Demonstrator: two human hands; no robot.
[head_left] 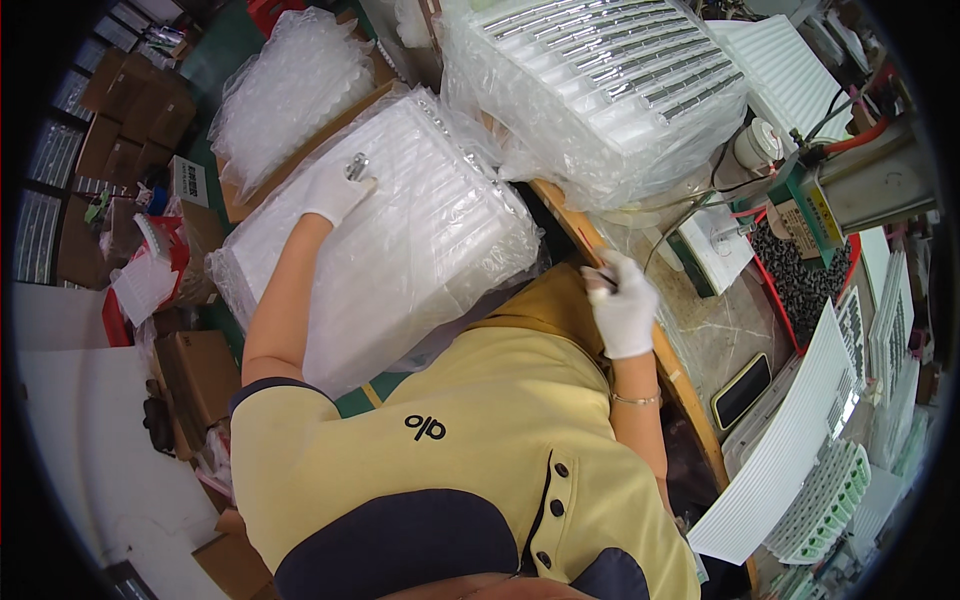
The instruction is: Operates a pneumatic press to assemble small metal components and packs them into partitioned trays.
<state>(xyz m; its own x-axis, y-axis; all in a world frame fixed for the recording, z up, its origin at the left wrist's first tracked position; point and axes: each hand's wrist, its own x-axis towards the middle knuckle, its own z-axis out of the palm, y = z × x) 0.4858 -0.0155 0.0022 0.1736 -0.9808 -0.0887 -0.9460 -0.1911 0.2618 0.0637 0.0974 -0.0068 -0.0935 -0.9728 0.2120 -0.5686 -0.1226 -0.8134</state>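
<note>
My left hand [338,197], in a white glove, is at a plastic-wrapped stack of white trays [430,240]. Its fingers are closed on a small shiny silver piece [357,165], whose kind is too small to make out. Over the wooden edge of the workbench [690,385] is my right hand [624,305], also gloved in white. Its fingers are curled, with a thin dark sliver at the fingertips that I cannot identify. Farther off on the bench, a bagged stack of white trays carries rows of shiny silver tubes [620,50].
On the right, a red tray [852,262] holds many small black parts beside a bench machine [870,185]. A phone [741,390] and ribbed white panels [775,480] lie nearer. Bubble-like clear plastic [290,90] and cardboard boxes [140,105] are at the left.
</note>
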